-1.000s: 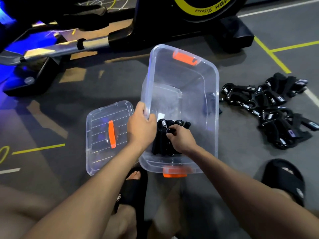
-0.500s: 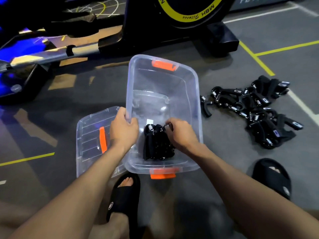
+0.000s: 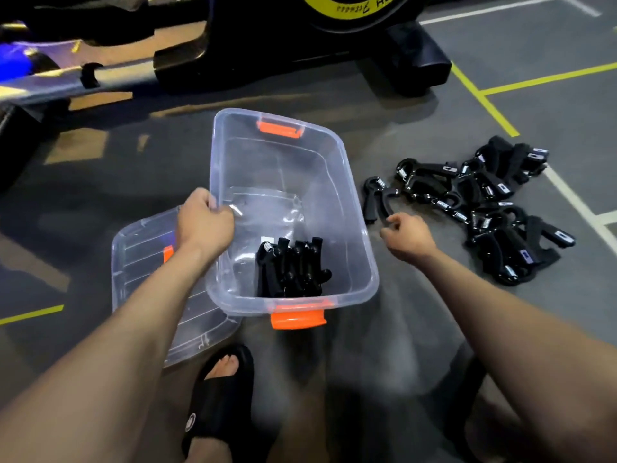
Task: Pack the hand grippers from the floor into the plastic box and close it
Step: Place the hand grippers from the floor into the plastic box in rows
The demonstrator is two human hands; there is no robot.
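Observation:
A clear plastic box (image 3: 347, 182) with orange latches stands open on the floor. Several black hand grippers (image 3: 293, 267) lie packed at its near end. My left hand (image 3: 203, 222) grips the box's left rim. My right hand (image 3: 405, 237) hovers outside the box to its right, fingers loosely curled and holding nothing, just below a lone hand gripper (image 3: 375, 203). A pile of black hand grippers (image 3: 490, 208) lies on the floor further right. The clear lid (image 3: 143, 262) with an orange handle lies left of the box, partly under my left arm.
A black exercise machine (image 3: 300, 45) with a yellow-ringed wheel stands behind the box. My foot in a black sandal (image 3: 217, 396) is in front of the lid. Yellow and white lines mark the grey floor.
My right hand let go of the grippers in the box and moved out to the right toward the floor pile. My left hand kept its hold on the rim.

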